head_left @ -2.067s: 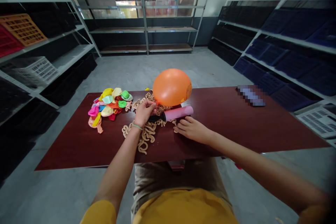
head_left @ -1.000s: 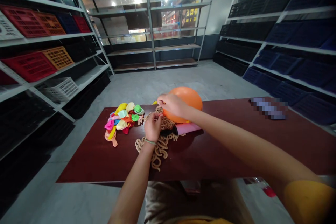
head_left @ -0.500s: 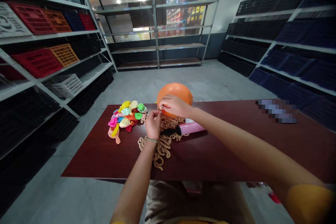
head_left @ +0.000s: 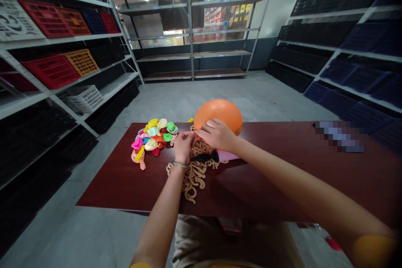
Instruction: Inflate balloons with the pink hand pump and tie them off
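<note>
The inflated orange balloon (head_left: 218, 114) sat above the dark red table (head_left: 125, 188), against my right hand (head_left: 217, 135), which lay open on its lower side. My left hand (head_left: 182, 147) pinched together at its lower left edge. Beneath lay tangled tan cord (head_left: 194, 180), with a pink hand pump (head_left: 228, 155) right and loose deflated balloons (head_left: 152, 140) left.

Metal shelving (head_left: 31, 39) runs along both sides of me, holding red, orange and dark plastic crates (head_left: 50, 71). Ahead, wood-decked shelves (head_left: 220, 53) stand before a bright glass front (head_left: 220, 19), above a grey concrete floor (head_left: 201, 96).
</note>
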Demonstrator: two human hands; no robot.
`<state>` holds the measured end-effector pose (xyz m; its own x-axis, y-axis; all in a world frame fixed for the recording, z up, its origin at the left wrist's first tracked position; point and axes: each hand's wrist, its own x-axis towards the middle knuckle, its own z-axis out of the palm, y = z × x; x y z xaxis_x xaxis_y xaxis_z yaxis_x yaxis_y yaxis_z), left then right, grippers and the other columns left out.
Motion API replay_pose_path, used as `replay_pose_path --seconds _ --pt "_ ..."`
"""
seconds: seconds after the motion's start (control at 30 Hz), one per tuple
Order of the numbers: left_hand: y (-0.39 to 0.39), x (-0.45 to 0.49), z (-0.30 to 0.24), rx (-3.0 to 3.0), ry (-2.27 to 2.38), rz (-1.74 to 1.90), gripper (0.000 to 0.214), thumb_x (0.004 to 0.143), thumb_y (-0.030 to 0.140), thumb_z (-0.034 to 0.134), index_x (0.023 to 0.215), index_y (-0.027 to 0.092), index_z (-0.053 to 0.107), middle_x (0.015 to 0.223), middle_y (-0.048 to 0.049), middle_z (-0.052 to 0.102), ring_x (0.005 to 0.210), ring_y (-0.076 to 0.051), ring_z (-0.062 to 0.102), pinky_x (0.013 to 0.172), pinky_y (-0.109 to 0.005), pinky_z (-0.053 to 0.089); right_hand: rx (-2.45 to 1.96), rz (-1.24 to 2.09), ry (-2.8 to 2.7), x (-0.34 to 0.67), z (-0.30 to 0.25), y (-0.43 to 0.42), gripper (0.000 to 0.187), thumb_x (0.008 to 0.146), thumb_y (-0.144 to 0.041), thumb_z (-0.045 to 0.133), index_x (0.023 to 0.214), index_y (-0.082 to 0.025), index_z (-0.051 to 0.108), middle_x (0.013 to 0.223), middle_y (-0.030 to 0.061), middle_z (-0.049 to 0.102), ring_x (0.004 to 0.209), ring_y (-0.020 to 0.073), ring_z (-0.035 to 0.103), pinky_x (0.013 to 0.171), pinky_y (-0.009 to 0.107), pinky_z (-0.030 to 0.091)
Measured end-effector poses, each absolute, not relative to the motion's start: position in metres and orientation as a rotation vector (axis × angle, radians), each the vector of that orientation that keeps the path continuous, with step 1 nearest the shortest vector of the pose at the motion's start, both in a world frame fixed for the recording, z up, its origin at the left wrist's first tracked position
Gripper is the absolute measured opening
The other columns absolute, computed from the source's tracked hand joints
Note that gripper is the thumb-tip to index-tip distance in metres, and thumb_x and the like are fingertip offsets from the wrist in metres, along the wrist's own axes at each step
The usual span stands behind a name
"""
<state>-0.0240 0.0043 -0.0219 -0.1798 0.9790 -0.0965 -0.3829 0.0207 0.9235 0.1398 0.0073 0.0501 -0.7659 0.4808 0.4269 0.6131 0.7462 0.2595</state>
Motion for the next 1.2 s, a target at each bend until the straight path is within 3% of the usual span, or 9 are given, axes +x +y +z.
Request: replay_pose_path --seconds 0.2,0.4,0.5,0.7,0.8,0.9,0.97,1.2 --pt "0.005 -0.022 -0.025 0.764 1.079 1.472 0.028 0.067 0.033 0.075 0.083 0.014 0.064 0.071 -0.0005 0.067 0.059 -0.011 0.061 0.059 -0.025 0.052 -0.942 -0.577 -2.597 0.134 0.036 -0.012 0.029 0.098 -0.020 0.035 0.098 -0.021 0.064 0.091 0.0062 0.062 0.083 0.0183 0.050 0.068 0.032 0.031" --pt "0.010 -0.025 -0.033 0.865 1.108 1.530 0.028 0.068 0.035 0.075 0.083 0.013 0.066 0.077 -0.0030 0.069 0.066 -0.011 0.063 0.062 -0.023 0.049 -1.360 -0.230 -2.436 0.122 0.026 -0.036 0.020 0.093 -0.016 0.042 0.098 -0.017 0.061 0.099 0.0083 0.060 0.085 0.0171 0.054 0.057 0.028 0.032" --pt "0.010 -0.025 -0.033 0.904 1.135 1.569 0.029 0.069 0.036 0.074 0.085 0.013 0.067 0.080 -0.0038 0.070 0.069 -0.012 0.064 0.066 -0.024 0.050 -1.340 -0.288 -2.437 0.119 0.024 -0.037 0.020 0.093 -0.028 0.046 0.097 -0.015 0.061 0.099 0.0102 0.059 0.089 0.0211 0.052 0.062 0.030 0.036" --pt "0.005 -0.020 -0.028 0.794 1.054 1.563 0.031 0.069 0.037 0.074 0.087 0.015 0.063 0.082 -0.0029 0.070 0.073 -0.013 0.066 0.074 -0.028 0.052 -1.236 -0.597 -2.535 0.117 0.017 -0.029 0.044 0.089 -0.053 0.052 0.100 -0.012 0.065 0.096 0.0149 0.061 0.088 0.0269 0.049 0.070 0.039 0.036" --pt "0.005 -0.019 -0.029 0.766 1.045 1.562 0.031 0.069 0.037 0.074 0.088 0.015 0.063 0.082 -0.0022 0.070 0.073 -0.013 0.067 0.075 -0.028 0.053 -1.185 -0.633 -2.555 0.115 0.011 -0.025 0.043 0.090 -0.047 0.053 0.110 -0.010 0.064 0.101 0.0155 0.063 0.092 0.0282 0.049 0.072 0.040 0.035" --pt "0.007 -0.019 -0.030 0.788 1.071 1.572 0.030 0.070 0.037 0.073 0.088 0.015 0.063 0.080 -0.0026 0.069 0.072 -0.013 0.066 0.073 -0.027 0.053 -1.135 -0.609 -2.559 0.113 0.006 -0.021 0.030 0.093 -0.026 0.046 0.113 -0.012 0.064 0.101 0.0138 0.064 0.091 0.0269 0.049 0.071 0.039 0.033" --pt "0.007 -0.021 -0.030 0.778 1.058 1.571 0.030 0.070 0.037 0.073 0.088 0.015 0.064 0.079 -0.0029 0.069 0.070 -0.013 0.066 0.072 -0.028 0.053 -1.103 -0.607 -2.562 0.115 0.005 -0.020 0.031 0.093 -0.015 0.041 0.113 -0.015 0.064 0.100 0.0124 0.064 0.088 0.0254 0.049 0.071 0.039 0.032" --pt "0.008 -0.026 -0.028 0.762 1.012 1.559 0.029 0.069 0.035 0.074 0.087 0.014 0.063 0.082 -0.0040 0.069 0.071 -0.014 0.066 0.075 -0.031 0.054 -0.960 -0.638 -2.568 0.131 0.024 -0.017 0.029 0.093 -0.022 0.042 0.111 -0.014 0.063 0.094 0.0100 0.062 0.087 0.0235 0.048 0.073 0.037 0.032"
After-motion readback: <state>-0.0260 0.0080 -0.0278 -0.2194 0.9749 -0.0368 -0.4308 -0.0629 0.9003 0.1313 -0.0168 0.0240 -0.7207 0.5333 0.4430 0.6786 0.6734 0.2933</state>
